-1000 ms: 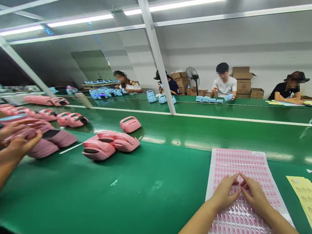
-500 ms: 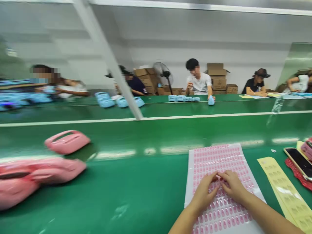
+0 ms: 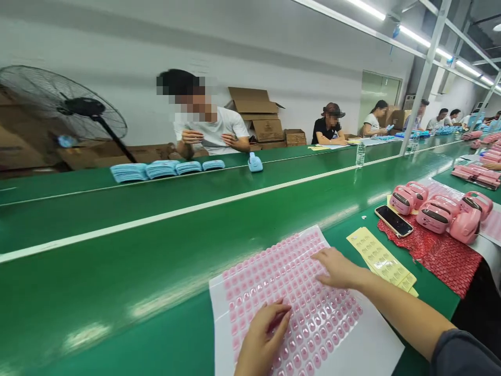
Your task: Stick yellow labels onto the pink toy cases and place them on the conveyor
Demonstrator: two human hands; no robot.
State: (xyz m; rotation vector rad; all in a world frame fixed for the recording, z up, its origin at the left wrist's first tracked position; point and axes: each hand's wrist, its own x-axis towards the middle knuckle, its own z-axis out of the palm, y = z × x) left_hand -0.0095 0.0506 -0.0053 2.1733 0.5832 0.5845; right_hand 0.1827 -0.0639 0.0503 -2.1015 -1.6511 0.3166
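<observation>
In the head view, the left grip (image 3: pixel 264 334) is cut off at the wrist by the lower edge. Its fingers curl in toward the thumb, leaving a narrow gap; the curl hides the inner side, so I cannot tell whether anything is pinched there. The right grip (image 3: pixel 334 269) is spread fairly wide, thumb apart from the outstretched forefinger, the other fingers partly tucked from sight. Whether either one presses the surface below is hard to make out.

Beneath both grips lies the sticker sheet (image 3: pixel 376 334), partly covered by them and running out of frame at the bottom. Its backing is smooth white; the pink oval stickers (image 3: pixel 305 303) stand in close rows, domed and glossy, their small printed marks too fine to read.

Just beyond the right grip, to its right, matte yellow label strips (image 3: pixel 381 256) overlap. Farther right are a flat black-screened phone (image 3: pixel 393 221) and a red wrap (image 3: pixel 442 261) with a scaly, crinkled texture, partly hidden under rounded, shiny pink plastic casings (image 3: pixel 434 216). The green counter (image 3: pixel 156 224) reflects light in streaks ahead of the left grip. Across it, well beyond both grips, sit fanned blue stacks (image 3: pixel 162 169) and a co-worker in a white shirt (image 3: pixel 223 128), whose lower body is hidden.
</observation>
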